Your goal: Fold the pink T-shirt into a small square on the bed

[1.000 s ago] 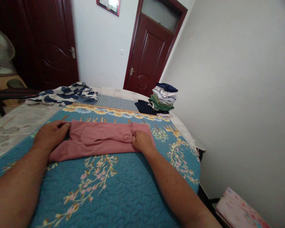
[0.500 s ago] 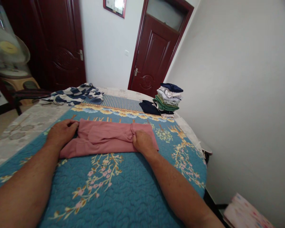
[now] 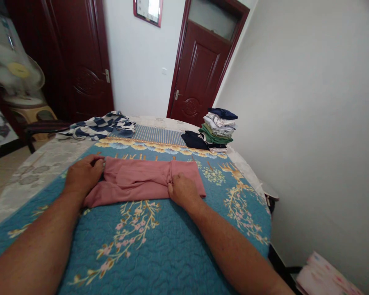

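Pink cloth [image 3: 137,174] is lying folded across the quilt [image 3: 178,246]; the left hand [image 3: 83,175] is pinching its far left corner, the right hand [image 3: 184,190] is gripping the fold towards its right end. It's looking light, soft, floppy; corners and folded edges are offering the surest hold.

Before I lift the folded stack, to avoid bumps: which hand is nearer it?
Right. The right hand, on the pink garment, is in front and left of the stack; the left hand is farther left.
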### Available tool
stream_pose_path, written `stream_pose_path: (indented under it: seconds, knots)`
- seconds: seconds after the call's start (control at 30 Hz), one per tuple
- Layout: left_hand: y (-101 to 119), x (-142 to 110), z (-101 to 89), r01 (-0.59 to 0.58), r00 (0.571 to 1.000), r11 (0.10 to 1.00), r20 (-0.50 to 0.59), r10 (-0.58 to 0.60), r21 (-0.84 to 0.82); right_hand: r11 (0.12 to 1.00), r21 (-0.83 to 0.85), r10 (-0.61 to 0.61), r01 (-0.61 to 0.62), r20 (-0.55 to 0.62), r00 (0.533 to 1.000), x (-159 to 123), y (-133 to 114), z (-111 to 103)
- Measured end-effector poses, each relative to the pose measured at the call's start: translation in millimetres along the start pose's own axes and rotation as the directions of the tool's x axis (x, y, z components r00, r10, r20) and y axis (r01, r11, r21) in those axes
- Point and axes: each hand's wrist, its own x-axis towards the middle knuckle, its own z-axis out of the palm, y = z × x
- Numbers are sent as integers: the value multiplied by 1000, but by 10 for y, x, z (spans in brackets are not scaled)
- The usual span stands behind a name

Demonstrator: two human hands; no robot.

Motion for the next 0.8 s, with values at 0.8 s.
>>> stream_pose_path:
  seconds: [0.8]
  knots:
    - [1475, -1054, 734, -796, 458, 569, 411, 789, -206, 983, 182, 15, 7, -120, 993, 217, 854, 186]
